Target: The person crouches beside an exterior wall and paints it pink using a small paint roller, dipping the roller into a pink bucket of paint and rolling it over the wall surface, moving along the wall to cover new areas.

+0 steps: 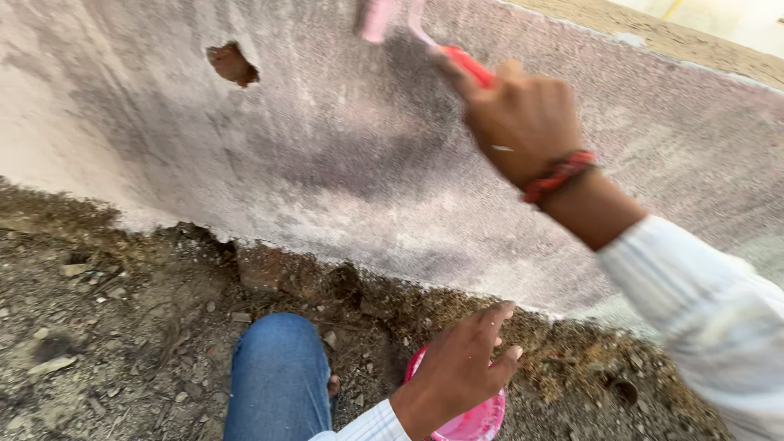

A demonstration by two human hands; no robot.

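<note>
- Two hands are at work: your right hand [523, 118] is closed around the red handle of a brush [425, 37], whose blurred pale head is up against the wall [327, 155].
- Your left hand [461, 367] hovers with fingers loosely spread just over the pink bucket [478, 420], holding nothing; whether it touches the rim you cannot tell from this view.
- Wet bristles could drip onto your knee [278, 376], which sits right below the stroke.
- Knocking the bucket with that left hand could tip it, since the rubble [106, 327] under it is uneven.
- Bristles may snag at the hole [233, 64] if the stroke runs that far left.
</note>
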